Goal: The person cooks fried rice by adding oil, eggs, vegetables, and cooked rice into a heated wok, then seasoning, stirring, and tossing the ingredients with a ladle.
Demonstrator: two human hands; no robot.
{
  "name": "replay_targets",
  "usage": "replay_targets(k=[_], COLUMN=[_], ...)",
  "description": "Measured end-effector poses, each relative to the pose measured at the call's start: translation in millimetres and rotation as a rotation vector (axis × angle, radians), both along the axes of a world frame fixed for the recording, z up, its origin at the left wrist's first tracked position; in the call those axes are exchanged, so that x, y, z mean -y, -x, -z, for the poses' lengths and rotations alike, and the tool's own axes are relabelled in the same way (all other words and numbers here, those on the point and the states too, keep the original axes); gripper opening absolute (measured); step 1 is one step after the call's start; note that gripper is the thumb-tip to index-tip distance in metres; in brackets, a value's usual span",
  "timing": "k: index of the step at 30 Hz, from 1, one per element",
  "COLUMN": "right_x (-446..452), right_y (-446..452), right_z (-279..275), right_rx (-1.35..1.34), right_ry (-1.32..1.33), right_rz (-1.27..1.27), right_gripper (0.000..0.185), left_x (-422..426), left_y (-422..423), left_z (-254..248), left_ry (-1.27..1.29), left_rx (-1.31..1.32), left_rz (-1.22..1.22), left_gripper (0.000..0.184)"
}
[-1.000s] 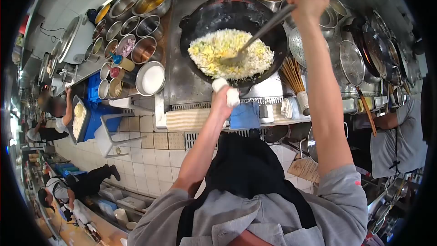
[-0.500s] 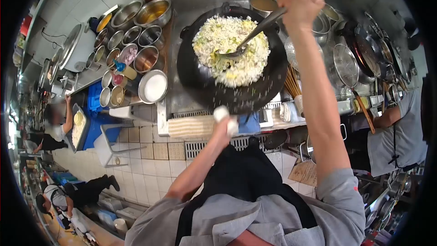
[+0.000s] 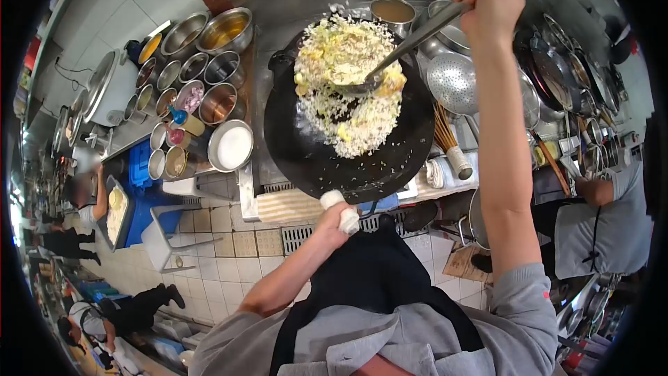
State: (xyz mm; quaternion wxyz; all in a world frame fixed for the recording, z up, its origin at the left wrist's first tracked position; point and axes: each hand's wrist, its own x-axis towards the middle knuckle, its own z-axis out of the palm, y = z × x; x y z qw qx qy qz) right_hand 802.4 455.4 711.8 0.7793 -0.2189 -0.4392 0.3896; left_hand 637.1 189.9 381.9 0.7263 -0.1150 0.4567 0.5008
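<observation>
Wok on a steel range: left hand clamped on cloth at its near rim, right hand round a ladle; bowls left, perforated strainer right, tiled floor near.

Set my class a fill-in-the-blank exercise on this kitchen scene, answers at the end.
The right grip holds a long-handled ____.
The left grip holds a white ____ at the near edge of the wok.
In the wok, yellow pieces lie among white ____.
The perforated strainer lies to the ____ of the wok.

Missing words: ladle; cloth; rice; right.
</observation>
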Motion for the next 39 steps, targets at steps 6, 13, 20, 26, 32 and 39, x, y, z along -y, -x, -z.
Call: replay_targets(k=[6,13,20,26,32,39], right_x=[-12.6,10.7,54.2,-9.1,22.9,-17.7], right_y=[45.4,8.1,-31.1,57.4,21.5,52.6], right_z=[53.9,-27.8,-44.9,141.7,105.2,94.5], right_rx=[0.166,0.0,0.176,0.349,0.096,0.017], right_ry=[0.038,-0.056,-0.476,-0.1,-0.141,-0.038], right_rz=[0.306,-0.042,-0.632,-0.136,0.04,-0.159], right_gripper=[0.028,0.033,0.044,0.034,0.031,0.032], left_x=[-95.2,-20.3,-158.9,-128.8,-21.4,6.1], left_y=[14.5,5.1,48.5,46.8,80.4,100.9], left_z=[-6.3,15.1,52.4,33.0,70.2,97.2], left_ry=[-0.153,-0.066,-0.21,-0.279,-0.251,-0.254], left_rx=[-0.06,-0.102,-0.132,-0.219,-0.643,-0.664], left_rz=[-0.022,-0.063,-0.099,-0.036,-0.264,-0.295], left_gripper=[0.013,0.019,0.012,0.028,0.038,0.038])
